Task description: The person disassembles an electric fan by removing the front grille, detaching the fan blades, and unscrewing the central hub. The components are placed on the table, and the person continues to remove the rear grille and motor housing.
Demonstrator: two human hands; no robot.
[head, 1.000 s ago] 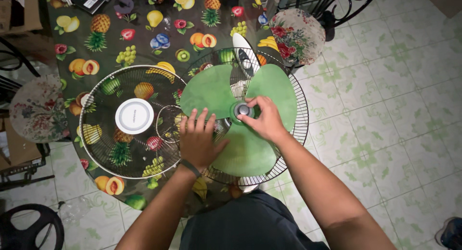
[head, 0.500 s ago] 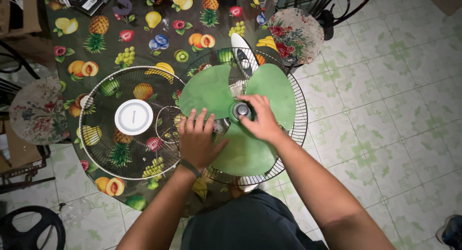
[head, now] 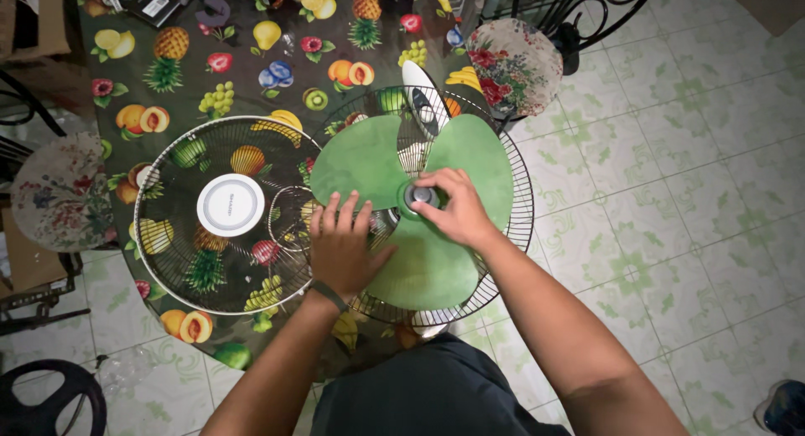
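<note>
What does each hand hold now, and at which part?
The right hand grips the grey hub knob of the green blade. The left hand lies flat on the blade, gripping nothing.

Fruit-print tablecloth point(head: 251, 59), floral cushioned chair point(head: 516, 63), tiled floor point(head: 671, 193).

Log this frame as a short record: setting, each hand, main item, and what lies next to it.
setting: table with a fruit-print cloth, tiled floor
main item: green fan blade seated in the rear grille
left hand: flat on the blade and grille, fingers spread
right hand: fingers around the grey centre knob
beside it: loose front grille with a white centre disc, lying on the cloth
</note>
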